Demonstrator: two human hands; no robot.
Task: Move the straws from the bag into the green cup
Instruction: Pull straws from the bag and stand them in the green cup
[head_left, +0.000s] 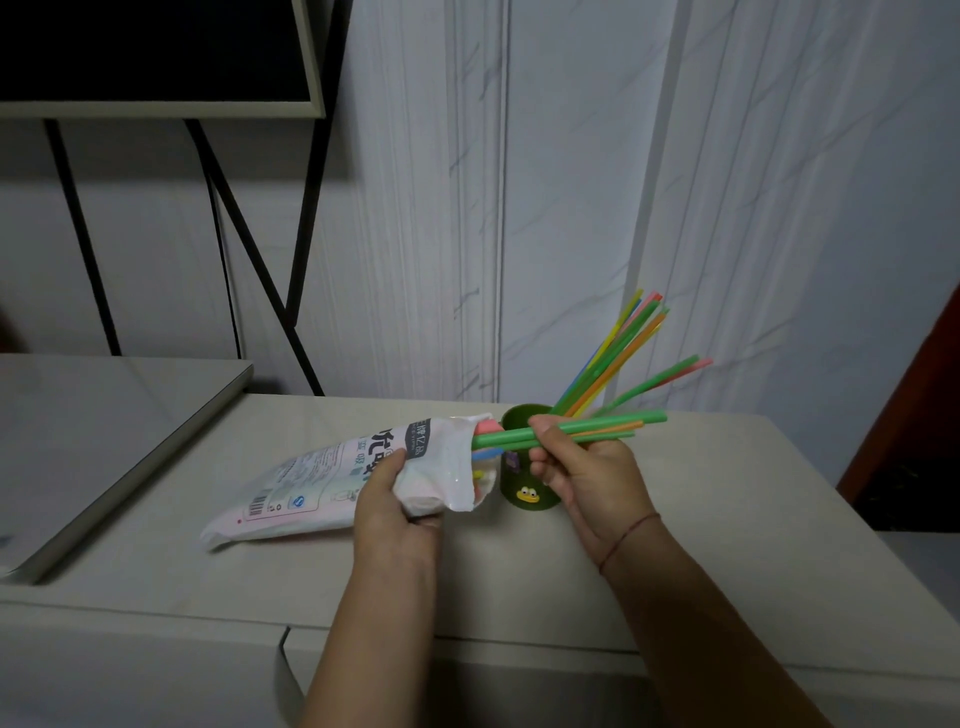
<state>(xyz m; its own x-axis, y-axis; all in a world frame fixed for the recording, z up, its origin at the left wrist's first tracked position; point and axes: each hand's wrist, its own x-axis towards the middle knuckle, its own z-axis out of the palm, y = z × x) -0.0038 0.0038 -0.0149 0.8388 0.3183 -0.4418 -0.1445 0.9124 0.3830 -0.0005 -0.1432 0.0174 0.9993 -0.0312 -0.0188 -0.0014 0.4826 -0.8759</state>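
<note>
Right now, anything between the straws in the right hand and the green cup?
Nothing separate blocks it. The held straws in the right hand lie level at the green cup rim, tails at the bag mouth. The cup's standing straws lean right.

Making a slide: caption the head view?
Left hand holds the bag; right hand grips straws at its mouth, beside the green cup.

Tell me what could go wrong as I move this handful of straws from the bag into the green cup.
The green cup holds leaning straws tilted far right, so added weight there might tip it. Your right hand holds its bunch sideways right by the cup; swinging it upright could knock the cup or those straws over.
</note>
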